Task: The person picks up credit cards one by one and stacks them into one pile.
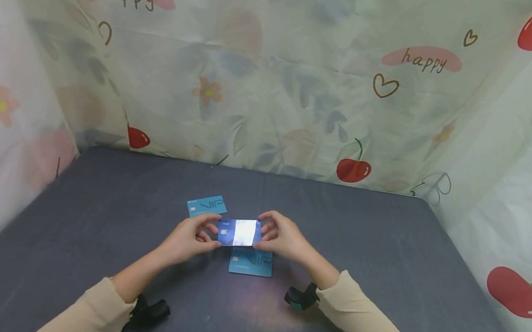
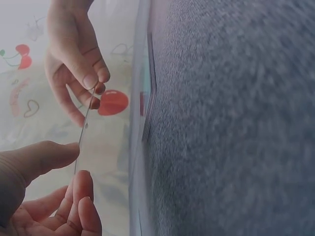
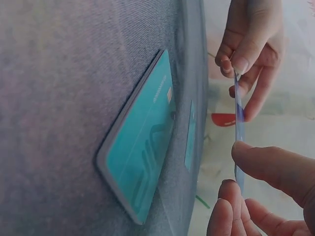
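Both hands hold a blue bank card [image 1: 240, 232] between them, raised above the table. My left hand [image 1: 192, 238] pinches its left end between thumb and fingers. At the opposite end, the right hand [image 1: 284, 238] pinches it the same way. A bright white glare covers much of the card's face. Edge-on, the card [image 3: 239, 125] looks thin in the right wrist view. Below it lies a small stack of teal VIP cards [image 1: 251, 265], whose layered edges [image 2: 152, 93] show in the left wrist view. Another teal VIP card [image 1: 206, 206] lies behind the left hand, partly covered by its fingers.
A dark grey cloth-covered table [image 1: 360, 242] spreads beneath the hands. Patterned curtains [image 1: 276, 79] with cherries, hearts and "happy" lettering enclose the back and sides. Black wrist devices sit below the left sleeve [image 1: 97, 305] and the right sleeve [image 1: 357, 313].
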Demonstrator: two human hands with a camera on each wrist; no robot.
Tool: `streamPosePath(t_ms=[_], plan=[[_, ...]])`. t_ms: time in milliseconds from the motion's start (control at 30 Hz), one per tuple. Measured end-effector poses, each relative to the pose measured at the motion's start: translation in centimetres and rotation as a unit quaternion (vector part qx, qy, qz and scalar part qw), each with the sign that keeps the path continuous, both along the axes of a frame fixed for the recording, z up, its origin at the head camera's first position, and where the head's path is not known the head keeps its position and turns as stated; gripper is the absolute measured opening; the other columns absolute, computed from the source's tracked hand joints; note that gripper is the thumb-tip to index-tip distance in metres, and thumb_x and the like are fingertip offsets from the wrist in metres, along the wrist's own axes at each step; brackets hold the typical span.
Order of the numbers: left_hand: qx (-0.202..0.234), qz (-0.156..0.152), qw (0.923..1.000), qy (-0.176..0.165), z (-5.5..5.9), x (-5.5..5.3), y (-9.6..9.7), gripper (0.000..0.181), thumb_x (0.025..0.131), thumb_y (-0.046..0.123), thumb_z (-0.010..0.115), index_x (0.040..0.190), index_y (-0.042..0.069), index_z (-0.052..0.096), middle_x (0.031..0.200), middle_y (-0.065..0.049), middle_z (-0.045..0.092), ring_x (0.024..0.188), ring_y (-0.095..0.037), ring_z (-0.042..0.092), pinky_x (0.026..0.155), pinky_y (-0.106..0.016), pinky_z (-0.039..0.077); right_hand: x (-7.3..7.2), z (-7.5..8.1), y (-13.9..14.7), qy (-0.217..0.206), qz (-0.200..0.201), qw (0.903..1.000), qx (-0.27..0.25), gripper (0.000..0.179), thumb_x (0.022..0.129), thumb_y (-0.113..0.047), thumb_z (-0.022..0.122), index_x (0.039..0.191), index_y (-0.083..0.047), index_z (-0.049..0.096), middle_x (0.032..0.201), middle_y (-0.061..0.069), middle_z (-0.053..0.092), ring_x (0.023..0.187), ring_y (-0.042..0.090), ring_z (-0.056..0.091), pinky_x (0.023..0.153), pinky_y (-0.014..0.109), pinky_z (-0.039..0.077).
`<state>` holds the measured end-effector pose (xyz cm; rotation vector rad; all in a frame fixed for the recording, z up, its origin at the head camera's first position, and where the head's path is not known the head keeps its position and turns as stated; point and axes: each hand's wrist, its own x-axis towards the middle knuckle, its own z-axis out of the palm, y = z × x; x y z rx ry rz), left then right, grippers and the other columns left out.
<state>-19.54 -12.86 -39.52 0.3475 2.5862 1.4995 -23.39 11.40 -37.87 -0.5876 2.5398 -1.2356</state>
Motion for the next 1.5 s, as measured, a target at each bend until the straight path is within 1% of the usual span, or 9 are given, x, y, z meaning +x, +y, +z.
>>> streamPosePath(t_ms=[267,400,600,633,767,900,1200,1500], plan=[[-0.011,0.002,0.9999,0.012,-0.3,0.0,1.2,0.056,0.081,0.008,0.070,0.131,0.002,0.048,0.101,-0.013,0.060,0.074,-0.010,0.058,0.066,-0.020,0.049,0.3,-0.4,1.1,0.007,0.000,1.0000,0.004,0.053,0.075,-0.008,0.075,0.122,0.000,0.050,0.095,0.013,0.060,0.079,0.013,0.064,0.069,0.027,0.054],[-0.011,-0.005,0.9997,0.022,-0.4,-0.1,1.5,0.056,0.079,0.008,0.072,0.130,0.000,0.049,0.099,-0.012,0.061,0.073,-0.009,0.059,0.065,-0.021,0.049,0.5,-0.5,1.5,0.000,-0.006,0.9999,0.009,0.053,0.076,-0.009,0.075,0.122,-0.001,0.050,0.095,0.012,0.060,0.078,0.012,0.064,0.069,0.027,0.054],[-0.012,-0.010,0.9998,0.010,-0.3,-0.1,2.0,0.055,0.079,0.008,0.072,0.130,0.003,0.050,0.099,-0.010,0.061,0.073,-0.010,0.058,0.063,-0.021,0.047,0.7,-0.7,2.1,-0.008,-0.005,0.9999,0.007,0.053,0.076,-0.008,0.075,0.122,0.000,0.050,0.095,0.012,0.061,0.078,0.011,0.063,0.067,0.027,0.054],[-0.012,-0.007,0.9999,0.006,-0.3,0.0,2.1,0.055,0.079,0.007,0.072,0.130,0.004,0.050,0.099,-0.009,0.061,0.072,-0.010,0.058,0.063,-0.021,0.047,0.7,-0.7,2.2,-0.010,-0.004,0.9999,0.006,0.054,0.075,-0.007,0.076,0.122,0.000,0.050,0.095,0.012,0.061,0.078,0.011,0.063,0.067,0.027,0.054],[-0.015,-0.011,0.9998,0.011,-0.4,0.0,2.4,0.054,0.078,0.006,0.073,0.128,0.002,0.052,0.096,-0.009,0.061,0.071,-0.010,0.059,0.062,-0.021,0.047,0.8,-0.9,2.5,-0.014,0.000,0.9999,0.002,0.055,0.074,-0.006,0.076,0.122,0.001,0.050,0.095,0.013,0.060,0.077,0.011,0.062,0.068,0.027,0.054],[-0.021,-0.016,0.9995,0.016,-0.5,0.0,2.6,0.054,0.077,0.006,0.073,0.126,-0.001,0.052,0.094,-0.011,0.062,0.070,-0.010,0.059,0.060,-0.022,0.046,1.0,-1.0,2.8,-0.018,0.002,0.9998,0.010,0.056,0.074,-0.007,0.076,0.123,0.002,0.050,0.095,0.013,0.061,0.078,0.011,0.062,0.069,0.027,0.054],[-0.043,-0.011,0.9988,0.019,-0.6,0.1,3.2,0.053,0.074,0.007,0.076,0.123,0.000,0.055,0.090,-0.009,0.062,0.067,-0.009,0.058,0.057,-0.022,0.046,1.5,-1.3,3.2,-0.018,-0.004,0.9995,0.027,0.054,0.075,-0.007,0.076,0.122,-0.001,0.051,0.095,0.010,0.062,0.077,0.011,0.061,0.070,0.027,0.054],[-0.053,-0.029,0.9979,0.022,-0.8,0.0,3.1,0.052,0.073,0.007,0.076,0.121,-0.001,0.056,0.089,-0.008,0.063,0.067,-0.009,0.059,0.057,-0.022,0.046,1.7,-1.7,3.3,-0.017,-0.002,0.9996,0.020,0.054,0.074,-0.006,0.076,0.121,0.002,0.051,0.093,0.011,0.062,0.076,0.011,0.061,0.068,0.026,0.053]])
